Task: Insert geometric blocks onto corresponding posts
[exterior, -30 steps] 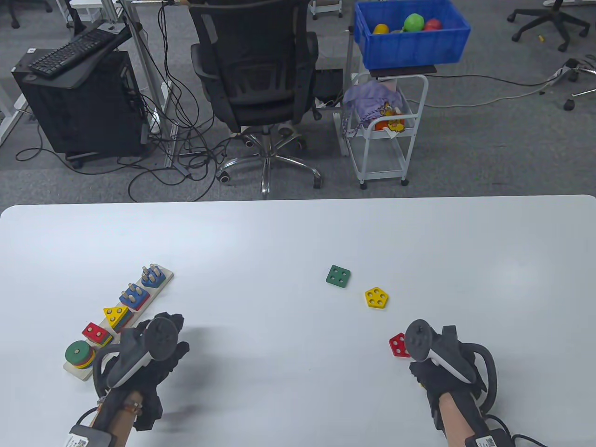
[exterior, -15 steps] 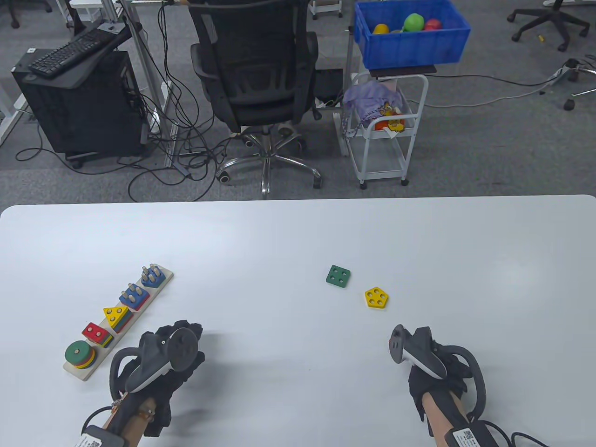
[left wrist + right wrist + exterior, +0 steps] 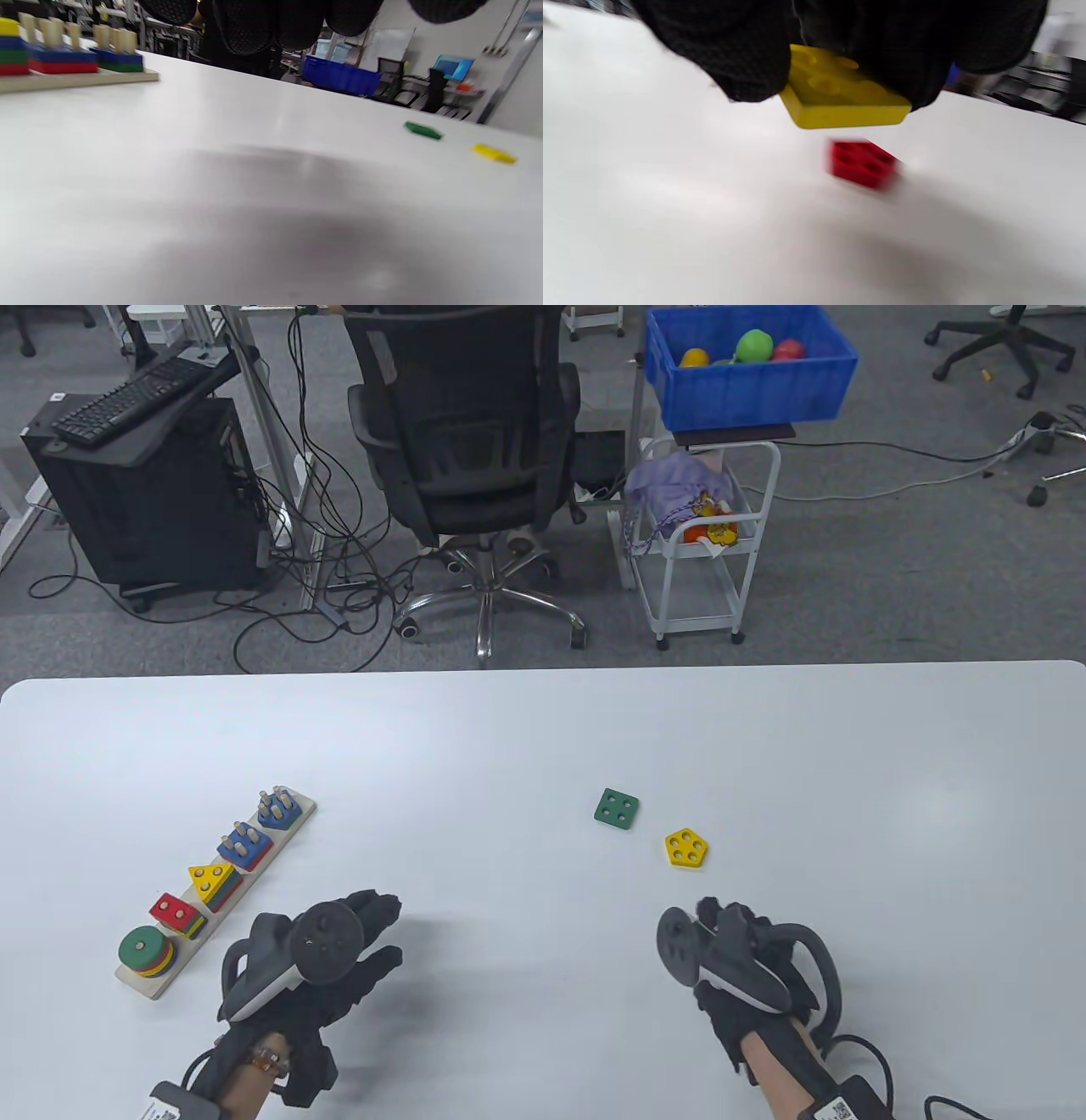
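In the table view, the left hand [image 3: 339,976] is seen above bare white table [image 3: 543,746], near the table's front edge, its fingers spread and fairly straight with nothing held. The wooden post board [image 3: 216,891] lies to the left of this hand and a little beyond it, set diagonally, with stacked blocks on all its posts; a clear strip of table is left between hand and board. The right hand [image 3: 747,976] is seen near the front edge as well, its fingers hidden under the tracker. The yellow pentagon block [image 3: 686,848] lies just beyond this hand, and the green square block [image 3: 617,808] further beyond and to the left of that, apart from it. Wide bare surface is left between the two hands and out to the far and right edges of the table.

In the left wrist view, the fingertips [image 3: 292,21] hang in from the top, relaxed and empty. The far end of the board [image 3: 85,78] is seen to the left, its pegs standing above blue blocks; the green block [image 3: 423,130] and yellow pentagon [image 3: 494,153] lie far off to the right, flat on the table.

In the right wrist view, a yellow block [image 3: 840,91] is pinched between the gloved fingers [image 3: 729,55] and held clear of the table. A red square block [image 3: 863,164], blurred, lies on the table just beneath and beyond it, with open surface all round.
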